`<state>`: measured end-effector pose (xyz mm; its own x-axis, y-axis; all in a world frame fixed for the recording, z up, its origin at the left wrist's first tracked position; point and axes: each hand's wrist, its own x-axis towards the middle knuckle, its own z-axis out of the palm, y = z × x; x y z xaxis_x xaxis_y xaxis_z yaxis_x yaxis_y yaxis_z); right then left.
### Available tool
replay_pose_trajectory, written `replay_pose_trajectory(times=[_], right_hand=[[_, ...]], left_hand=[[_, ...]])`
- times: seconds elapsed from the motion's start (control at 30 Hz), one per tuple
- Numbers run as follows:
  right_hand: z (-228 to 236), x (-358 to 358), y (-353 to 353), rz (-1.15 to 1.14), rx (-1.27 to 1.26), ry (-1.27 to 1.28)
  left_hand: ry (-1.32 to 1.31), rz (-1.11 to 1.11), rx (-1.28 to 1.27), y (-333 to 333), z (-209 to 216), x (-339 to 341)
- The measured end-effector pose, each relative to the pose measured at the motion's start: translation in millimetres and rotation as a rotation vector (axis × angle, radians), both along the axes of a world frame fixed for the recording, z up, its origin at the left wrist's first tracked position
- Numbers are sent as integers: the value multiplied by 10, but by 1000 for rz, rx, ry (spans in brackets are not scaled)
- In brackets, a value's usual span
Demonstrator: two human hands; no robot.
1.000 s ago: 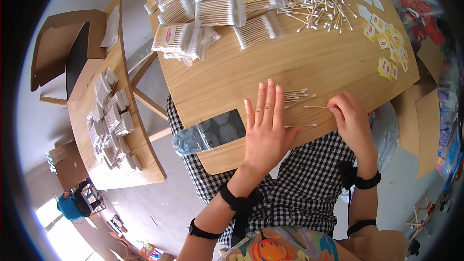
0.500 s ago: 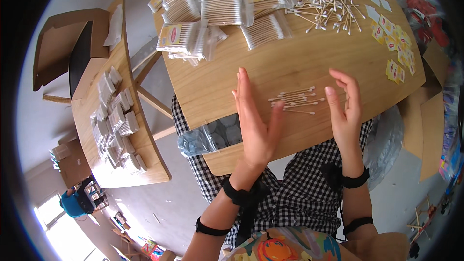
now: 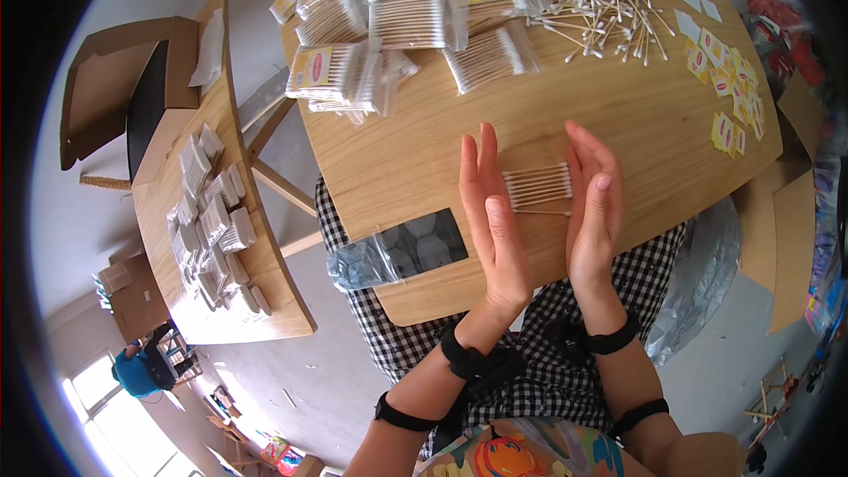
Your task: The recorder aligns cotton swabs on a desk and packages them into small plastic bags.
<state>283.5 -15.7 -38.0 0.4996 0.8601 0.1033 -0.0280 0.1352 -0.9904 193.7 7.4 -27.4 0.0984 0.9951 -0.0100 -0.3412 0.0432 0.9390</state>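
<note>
A small row of cotton swabs point(image 3: 539, 185) lies side by side on the wooden table point(image 3: 424, 159), their tips nearly level. One swab sits slightly apart at the near side of the row. My left hand point(image 3: 495, 230) stands on edge at the row's left end, fingers stretched out. At the right end my right hand point(image 3: 594, 212) is also on edge, fingers extended and palm facing the swabs. The row lies between both palms, and neither hand grips it. Partly behind my fingers, some swab tips are hidden.
Packed bags of swabs point(image 3: 406, 18) are stacked at the far left of the table. A heap of loose swabs point(image 3: 601, 0) lies beside them, with yellow labels point(image 3: 724, 79) at the right. A dark plastic packet point(image 3: 397, 247) is at the near-left edge. A side table point(image 3: 265, 291) holds more packed bags.
Both hands have moved inward to the ends of the swab row. The swabs, uneven before, now lie more evenly aligned.
</note>
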Motion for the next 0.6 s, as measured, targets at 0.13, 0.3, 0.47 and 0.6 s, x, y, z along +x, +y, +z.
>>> replay_pose_trajectory(times=[0.13,0.3,0.47,0.6], right_hand=[[23,76,-18,-21,-2,4],[-34,74,-69,-44,42,70],[70,60,-24,-50,-1,46],[59,386,45,-61,-102,-215]], left_hand=[[-32,49,-14,18,47,-60],[-30,71,20,37,-7,-86],[433,-115,167,-49,77,-141],[1292,-447,588,-258,126,-206]])
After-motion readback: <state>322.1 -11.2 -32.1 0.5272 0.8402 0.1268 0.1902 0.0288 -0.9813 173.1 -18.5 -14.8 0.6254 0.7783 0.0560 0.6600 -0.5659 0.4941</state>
